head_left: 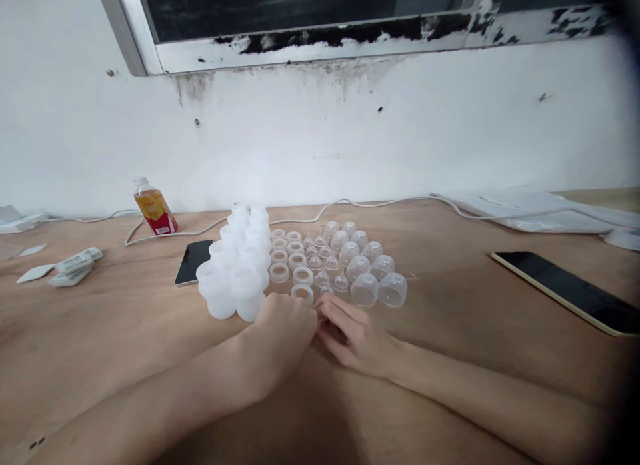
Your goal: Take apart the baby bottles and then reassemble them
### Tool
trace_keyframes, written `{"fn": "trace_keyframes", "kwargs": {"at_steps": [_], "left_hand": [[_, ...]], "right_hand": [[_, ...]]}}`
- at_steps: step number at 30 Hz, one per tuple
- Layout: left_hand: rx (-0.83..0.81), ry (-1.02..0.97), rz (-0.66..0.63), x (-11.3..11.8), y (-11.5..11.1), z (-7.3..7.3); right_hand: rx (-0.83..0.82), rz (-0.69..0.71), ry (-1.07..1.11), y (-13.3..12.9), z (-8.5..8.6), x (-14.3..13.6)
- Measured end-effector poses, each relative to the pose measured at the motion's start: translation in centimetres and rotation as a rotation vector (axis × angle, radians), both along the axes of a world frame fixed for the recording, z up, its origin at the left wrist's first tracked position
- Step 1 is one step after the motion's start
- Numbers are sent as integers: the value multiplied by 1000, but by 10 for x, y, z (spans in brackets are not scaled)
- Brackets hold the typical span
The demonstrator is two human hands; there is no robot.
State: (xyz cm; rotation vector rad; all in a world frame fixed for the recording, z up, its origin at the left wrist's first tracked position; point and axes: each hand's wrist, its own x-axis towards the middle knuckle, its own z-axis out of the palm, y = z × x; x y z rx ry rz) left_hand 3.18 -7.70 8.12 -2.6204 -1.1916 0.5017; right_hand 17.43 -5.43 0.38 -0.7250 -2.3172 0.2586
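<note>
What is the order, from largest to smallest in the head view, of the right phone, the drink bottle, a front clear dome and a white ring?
1. Right phone
2. Drink bottle
3. Front clear dome
4. White ring

Bottle label, printing on white packets: too small to read.

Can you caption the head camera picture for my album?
Left hand and right hand close together beside rows of white containers, rings, small clear pieces and clear domes.
</note>
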Motion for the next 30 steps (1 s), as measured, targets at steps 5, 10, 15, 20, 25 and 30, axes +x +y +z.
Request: {"fn": "trace_keyframes", "kwargs": {"at_steps": [5, 10, 15, 20, 25, 30], "left_hand": [[75, 37, -71, 5, -14, -2], [51, 106, -152, 4, -24, -4], [-47, 131, -9, 6, -15, -1], [-57, 93, 24, 6, -4, -4], [-21, 34, 105, 5, 7, -12], [26, 15, 118, 7, 9, -10]], "right_hand": [[132, -221, -61, -2, 3, 30], [124, -525, -375, 2, 7, 39], [72, -542, -535, 2, 7, 33], [29, -548, -502, 3, 6, 34], [45, -543, -462, 5, 3, 35], [149, -642, -497, 4, 3, 34]]}}
